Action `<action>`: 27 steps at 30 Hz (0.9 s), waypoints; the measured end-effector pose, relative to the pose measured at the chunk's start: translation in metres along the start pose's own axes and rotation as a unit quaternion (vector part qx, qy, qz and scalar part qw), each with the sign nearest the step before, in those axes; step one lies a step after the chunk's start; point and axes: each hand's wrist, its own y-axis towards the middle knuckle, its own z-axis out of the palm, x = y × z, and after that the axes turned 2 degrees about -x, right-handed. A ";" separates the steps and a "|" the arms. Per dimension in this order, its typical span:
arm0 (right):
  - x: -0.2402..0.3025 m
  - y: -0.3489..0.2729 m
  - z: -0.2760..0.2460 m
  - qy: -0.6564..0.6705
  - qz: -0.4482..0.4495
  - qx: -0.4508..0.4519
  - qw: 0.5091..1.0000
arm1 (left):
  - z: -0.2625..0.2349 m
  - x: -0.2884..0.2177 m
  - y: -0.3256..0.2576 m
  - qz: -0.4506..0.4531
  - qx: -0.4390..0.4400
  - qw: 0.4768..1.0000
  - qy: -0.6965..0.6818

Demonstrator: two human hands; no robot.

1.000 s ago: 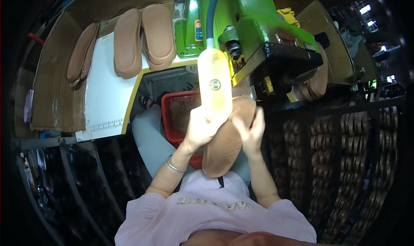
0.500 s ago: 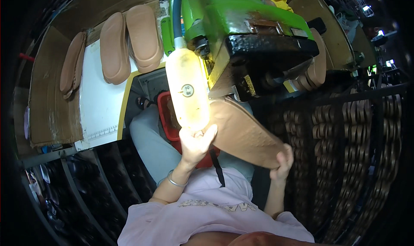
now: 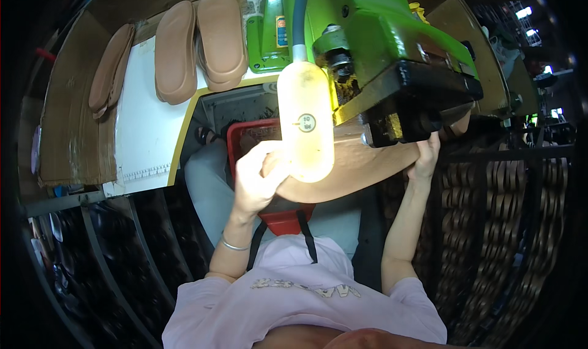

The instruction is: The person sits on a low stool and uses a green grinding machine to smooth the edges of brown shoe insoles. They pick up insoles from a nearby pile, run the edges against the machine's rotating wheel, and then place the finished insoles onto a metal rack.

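A tan shoe sole [image 3: 361,172] lies across the front of the green machine [image 3: 386,49], its upper edge passing under the machine's black head. My left hand [image 3: 258,172] is closed on the sole's left end, beside the glowing yellow lamp [image 3: 306,128], which hides part of the sole. At its right end, my right hand [image 3: 425,158] grips the sole close to the black head. Exactly where the sole meets the machine is hidden.
Several tan soles [image 3: 176,55] rest in stacks on the white tabletop [image 3: 144,125], inside a cardboard box wall [image 3: 79,122]. A red bin [image 3: 236,142] stands between my legs. To the right, racks [image 3: 490,226] hold rows of soles; dark racks stand at the left.
The sole has swung from slanting down-right to nearly level, its right end rising beneath the machine's head. My right hand rose with it; my left hand shifted slightly left and up.
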 end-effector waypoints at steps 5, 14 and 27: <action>-0.023 -0.004 0.014 0.014 0.024 0.075 0.997 | -0.039 -0.005 -0.006 -0.025 -0.013 0.999 -0.017; -0.026 -0.044 0.069 0.036 0.002 0.107 0.994 | -0.101 -0.017 -0.028 -0.073 -0.059 0.995 -0.042; -0.018 -0.060 0.115 -0.048 0.001 0.161 0.986 | -0.138 0.002 -0.104 -0.217 -0.040 0.972 -0.084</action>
